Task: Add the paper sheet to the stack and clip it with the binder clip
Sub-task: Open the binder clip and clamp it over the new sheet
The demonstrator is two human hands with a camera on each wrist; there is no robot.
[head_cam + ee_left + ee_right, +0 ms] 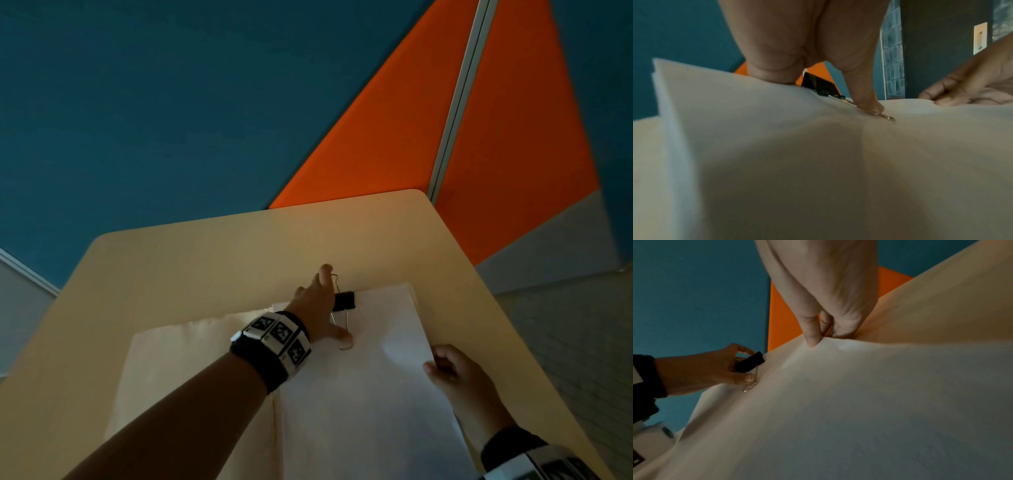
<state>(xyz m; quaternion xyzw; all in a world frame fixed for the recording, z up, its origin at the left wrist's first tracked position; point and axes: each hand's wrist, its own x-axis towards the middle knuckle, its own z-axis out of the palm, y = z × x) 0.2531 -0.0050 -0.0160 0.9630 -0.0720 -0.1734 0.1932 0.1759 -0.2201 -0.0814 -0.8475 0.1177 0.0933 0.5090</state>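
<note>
A white paper stack (370,394) lies on the beige table (205,260). A black binder clip (344,300) sits on the stack's far edge, near its left corner. My left hand (330,301) spans the clip: its thumb (867,100) presses one wire handle flat onto the top sheet, and a finger reaches to the other handle beyond the edge. My right hand (438,363) pinches the stack's right edge, thumb (812,339) on top and fingers curled beneath. In the right wrist view the clip (750,361) sits between the left thumb and forefinger.
A cream sheet (178,359) lies on the table to the left of the stack, partly under my left forearm. Blue and orange partition panels (376,137) stand behind the table's far edge. The table's right edge runs close to my right hand.
</note>
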